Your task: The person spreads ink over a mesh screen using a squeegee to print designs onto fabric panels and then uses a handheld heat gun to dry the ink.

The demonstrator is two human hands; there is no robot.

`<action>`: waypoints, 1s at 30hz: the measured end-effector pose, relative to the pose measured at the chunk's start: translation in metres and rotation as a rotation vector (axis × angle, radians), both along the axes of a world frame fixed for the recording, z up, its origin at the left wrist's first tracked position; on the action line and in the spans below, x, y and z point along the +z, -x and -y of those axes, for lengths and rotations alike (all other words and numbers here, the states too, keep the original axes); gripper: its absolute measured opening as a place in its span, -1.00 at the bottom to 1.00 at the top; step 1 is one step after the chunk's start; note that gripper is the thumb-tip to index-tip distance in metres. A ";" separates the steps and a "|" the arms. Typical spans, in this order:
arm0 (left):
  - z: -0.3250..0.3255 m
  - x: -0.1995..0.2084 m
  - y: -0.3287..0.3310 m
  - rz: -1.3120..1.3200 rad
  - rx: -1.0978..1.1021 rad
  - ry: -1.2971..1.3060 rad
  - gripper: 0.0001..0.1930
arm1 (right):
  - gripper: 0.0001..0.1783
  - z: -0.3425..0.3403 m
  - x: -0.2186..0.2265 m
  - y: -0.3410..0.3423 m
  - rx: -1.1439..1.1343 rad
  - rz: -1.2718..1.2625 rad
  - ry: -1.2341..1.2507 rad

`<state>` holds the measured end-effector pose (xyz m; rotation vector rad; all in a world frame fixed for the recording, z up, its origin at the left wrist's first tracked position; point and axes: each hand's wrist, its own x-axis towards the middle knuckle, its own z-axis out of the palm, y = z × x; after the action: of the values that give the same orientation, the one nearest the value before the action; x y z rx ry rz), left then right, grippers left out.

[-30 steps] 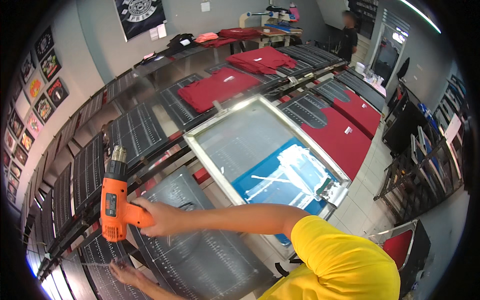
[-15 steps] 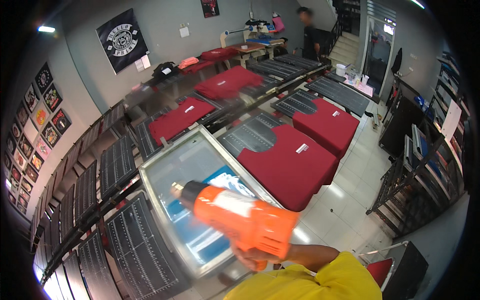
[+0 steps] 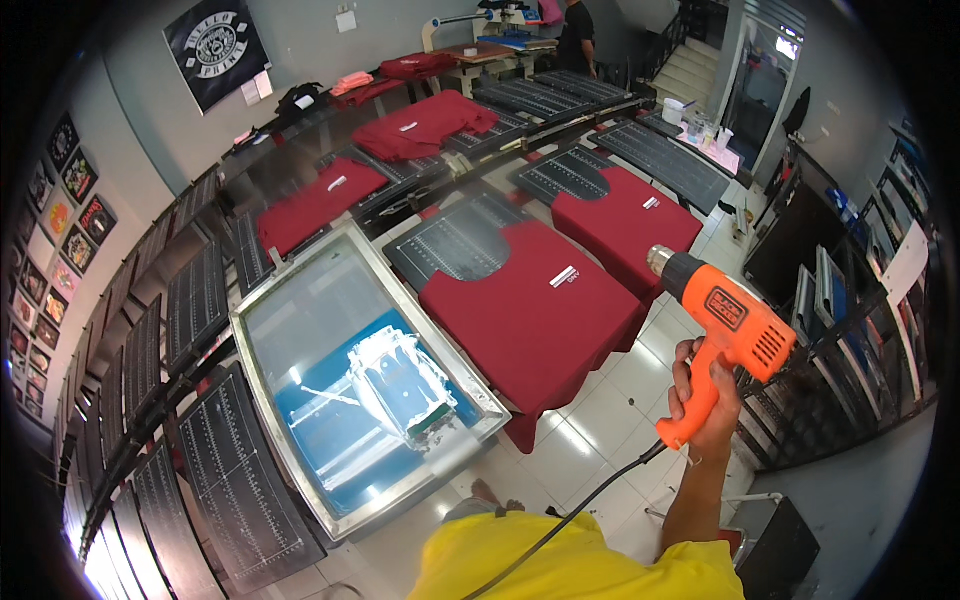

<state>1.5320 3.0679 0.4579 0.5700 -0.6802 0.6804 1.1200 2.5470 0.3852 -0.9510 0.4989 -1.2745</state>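
My right hand (image 3: pixel 716 405) is wrapped round the handle of an orange heat gun (image 3: pixel 735 318) with a black collar and a metal nozzle. It is held up at the right, its nozzle angled toward the upper left, near the hem of a dark red T-shirt (image 3: pixel 530 310) spread on a black board. A dark cord (image 3: pixel 585 503) runs from its handle down across my yellow shirt. To the left lies a metal-framed printing screen (image 3: pixel 410 487) with a blue area and white tape on its mesh. My left hand is not in view.
Another red T-shirt (image 3: pixel 625 222) lies on the board behind. Rows of black printing boards (image 3: pixel 240 480) stretch along the left. Racks holding frames (image 3: pixel 835 290) stand at the right, a chair (image 3: pixel 775 540) below them. A person (image 3: pixel 576 42) stands at the back.
The heat gun has moved from over the screen out to the right, its nozzle now tilted more upward. The screen's blue area and white tape are uncovered. The whole view has shifted.
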 end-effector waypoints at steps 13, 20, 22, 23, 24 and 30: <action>0.129 -0.013 0.059 -0.005 -0.221 -0.006 -0.71 | -0.63 0.182 -0.061 -0.027 0.189 -0.562 -0.285; 0.193 -0.019 0.143 -0.333 0.645 0.120 -0.77 | -0.63 0.276 -0.071 -0.029 0.426 -0.713 -0.256; 0.195 -0.031 0.164 -0.281 0.455 0.085 -0.80 | -0.62 0.294 -0.077 -0.035 0.499 -0.767 -0.227; 0.196 -0.037 0.172 -0.275 0.376 0.071 -0.82 | -0.61 0.303 -0.079 -0.038 0.519 -0.796 -0.210; 0.198 -0.042 0.181 -0.269 0.302 0.064 -0.83 | -0.59 0.311 -0.080 -0.039 0.542 -0.825 -0.187; 0.206 -0.085 0.217 -0.304 -0.101 0.087 -0.85 | -0.52 0.338 -0.089 -0.045 0.672 -0.876 -0.133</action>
<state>1.3151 2.8619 0.3727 0.5407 -0.3910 0.5124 1.1648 2.2094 0.2958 -1.3930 0.8257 -0.1717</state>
